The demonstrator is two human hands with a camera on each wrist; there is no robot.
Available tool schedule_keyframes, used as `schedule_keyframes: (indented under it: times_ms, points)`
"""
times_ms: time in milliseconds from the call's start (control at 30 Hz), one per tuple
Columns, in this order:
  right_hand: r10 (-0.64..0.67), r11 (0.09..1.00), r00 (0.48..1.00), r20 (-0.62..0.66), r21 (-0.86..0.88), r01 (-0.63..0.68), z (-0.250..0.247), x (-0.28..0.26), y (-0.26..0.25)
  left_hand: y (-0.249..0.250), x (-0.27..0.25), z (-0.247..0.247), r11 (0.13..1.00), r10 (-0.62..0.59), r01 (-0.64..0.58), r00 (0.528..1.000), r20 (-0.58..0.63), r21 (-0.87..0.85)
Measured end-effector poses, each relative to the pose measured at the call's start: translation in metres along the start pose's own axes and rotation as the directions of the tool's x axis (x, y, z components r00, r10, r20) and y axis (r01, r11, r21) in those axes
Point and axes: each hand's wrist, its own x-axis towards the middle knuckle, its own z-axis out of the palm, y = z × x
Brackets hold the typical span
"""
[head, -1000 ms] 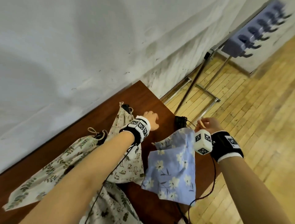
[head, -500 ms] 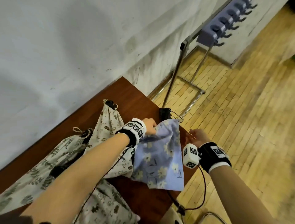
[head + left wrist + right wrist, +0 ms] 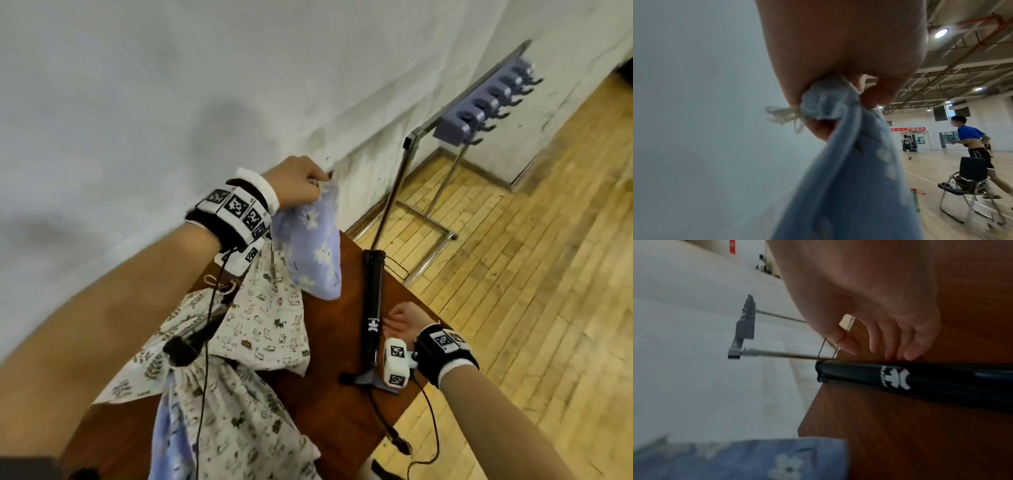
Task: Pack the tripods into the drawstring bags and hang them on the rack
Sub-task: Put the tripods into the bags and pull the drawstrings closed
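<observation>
My left hand (image 3: 301, 185) grips the gathered top of a blue flowered drawstring bag (image 3: 317, 253) and holds it up above the table; in the left wrist view the bag (image 3: 849, 178) hangs from my curled fingers (image 3: 875, 95). A black folded tripod (image 3: 371, 308) lies bare along the table's right edge. My right hand (image 3: 399, 322) is beside its middle, fingers relaxed; in the right wrist view its fingertips (image 3: 908, 352) reach the tripod (image 3: 920, 379) without closing round it. The rack (image 3: 479, 113) with purple hooks stands on the floor beyond the table.
Several other patterned drawstring bags (image 3: 263, 318) lie on the brown table (image 3: 329, 421), some with dark tripod ends sticking out. A white wall runs close behind. A chair (image 3: 970, 183) and people stand on the wooden hall floor.
My left hand has lifted the blue bag off the table, which uncovered the tripod. My right hand let go of the cord and moved down next to the tripod.
</observation>
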Motion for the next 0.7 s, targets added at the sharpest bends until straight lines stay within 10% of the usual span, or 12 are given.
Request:
schedule_keyframes:
  times_ms: [133, 367, 567, 700]
  points:
    - [-0.098, 0.950, 0.995, -0.010, -0.298, 0.091, 0.014, 0.032, 0.025, -0.005, -0.040, -0.008, 0.968, 0.182, -0.155, 0.974, -0.131, 0.195]
    - [-0.276, 0.723, 0.960, -0.038, -0.667, 0.181, 0.031, 0.009, 0.038, -0.052, -0.108, 0.078, 0.961, -0.103, 0.019, 0.950, 0.294, 0.278]
    - [-0.260, 0.933, 0.962, 0.086, -0.233, 0.273, 0.017, 0.009, 0.026, -0.081, -0.148, 0.140, 0.912, -0.304, 0.020, 0.704, 0.642, 0.410]
    - [-0.478, 0.865, 0.851, 0.215, -0.055, 0.499, 0.020, -0.067, -0.006, -0.090, -0.157, 0.150, 0.880, -0.386, 0.034, 0.631, 0.673, 0.474]
